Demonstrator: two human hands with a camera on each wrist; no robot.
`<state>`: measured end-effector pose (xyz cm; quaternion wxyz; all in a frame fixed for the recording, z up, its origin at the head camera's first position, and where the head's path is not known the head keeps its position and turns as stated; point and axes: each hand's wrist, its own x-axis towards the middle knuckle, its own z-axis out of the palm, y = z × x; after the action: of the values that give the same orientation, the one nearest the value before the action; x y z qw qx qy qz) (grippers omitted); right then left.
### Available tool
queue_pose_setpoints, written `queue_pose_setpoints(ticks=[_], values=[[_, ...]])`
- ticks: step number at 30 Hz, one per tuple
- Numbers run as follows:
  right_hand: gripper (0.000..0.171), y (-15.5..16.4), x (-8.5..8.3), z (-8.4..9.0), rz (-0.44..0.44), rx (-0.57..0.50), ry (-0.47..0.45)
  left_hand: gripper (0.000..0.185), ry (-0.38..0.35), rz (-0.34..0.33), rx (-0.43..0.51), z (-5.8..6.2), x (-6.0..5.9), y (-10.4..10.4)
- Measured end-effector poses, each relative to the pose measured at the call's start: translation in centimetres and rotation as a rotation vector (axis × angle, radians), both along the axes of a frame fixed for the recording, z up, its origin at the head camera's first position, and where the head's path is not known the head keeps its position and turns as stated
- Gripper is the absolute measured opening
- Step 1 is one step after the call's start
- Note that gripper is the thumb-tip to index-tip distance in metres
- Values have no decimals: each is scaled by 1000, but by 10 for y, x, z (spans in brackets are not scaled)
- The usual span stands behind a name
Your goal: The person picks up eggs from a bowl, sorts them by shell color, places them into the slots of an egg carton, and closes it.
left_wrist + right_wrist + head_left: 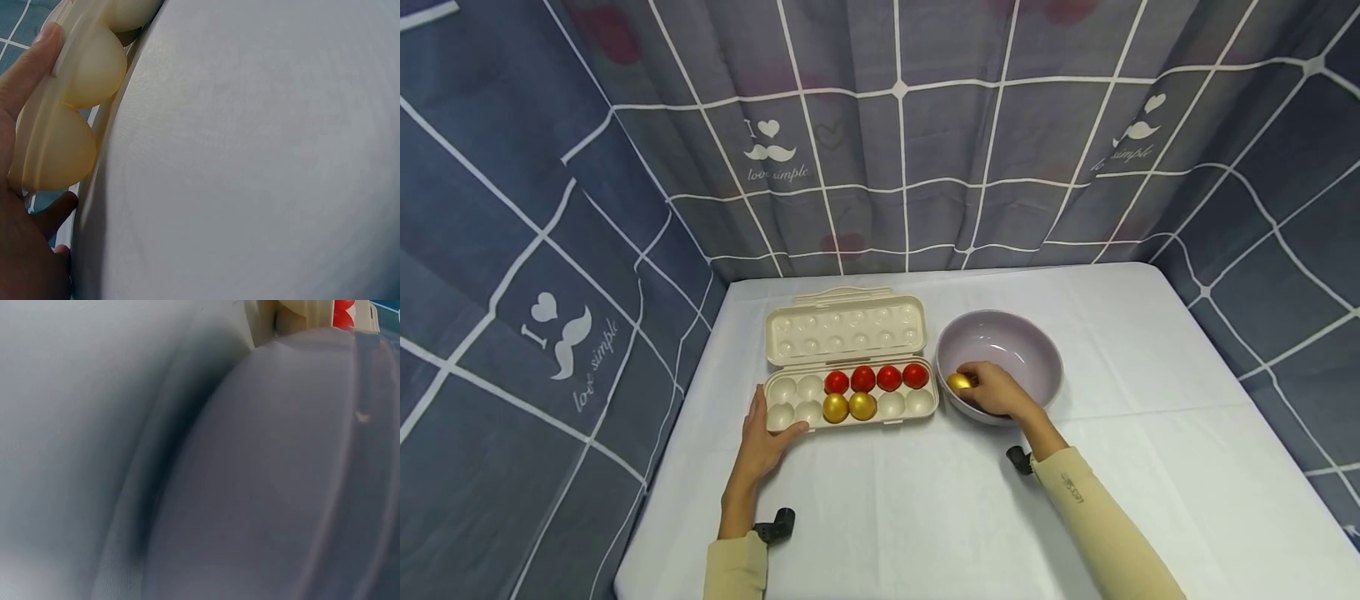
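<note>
On a table with a white cloth [1150, 350], an open egg tray [850, 398] with its lid [842, 329] folded back, and just to the right of it a pale purple bowl [1037, 350]. In the back row of the tray, four red eggs [876, 378] side by side; in the front row, two gold eggs [848, 407], with the other cups bare. Left hand [766, 437] at the front left corner of the tray, fingers fairly straight and pressed against its side, thumb on the front edge; in the left wrist view, the fingers [25, 75] flat along the rim, beside the rounded undersides of the cups. Right hand [996, 390] inside the bowl, at its left front part, fingers curled over a third gold egg [959, 382] and pinching it. In the right wrist view, only the blurred outer wall of the bowl and a corner of the tray. Behind and on both sides, a grey checked curtain [895, 150].
</note>
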<state>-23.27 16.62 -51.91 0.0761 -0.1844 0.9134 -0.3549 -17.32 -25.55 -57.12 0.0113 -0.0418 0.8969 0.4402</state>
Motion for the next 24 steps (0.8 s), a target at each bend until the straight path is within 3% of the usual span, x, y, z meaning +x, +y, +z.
queue_pose_setpoints(ticks=[9, 18, 24], values=[[36, -3, 6, 1, -82, -3, 14, 121, -3, 3, 7, 0, -1, 0], [34, 0, 14, 2, -177, -241, 109, 122, -8, 7, 53, 3, -5, 0], [42, 1, 17, 5, -238, -392, 119, 119, 12, 5, 62, 2, -5, 0]])
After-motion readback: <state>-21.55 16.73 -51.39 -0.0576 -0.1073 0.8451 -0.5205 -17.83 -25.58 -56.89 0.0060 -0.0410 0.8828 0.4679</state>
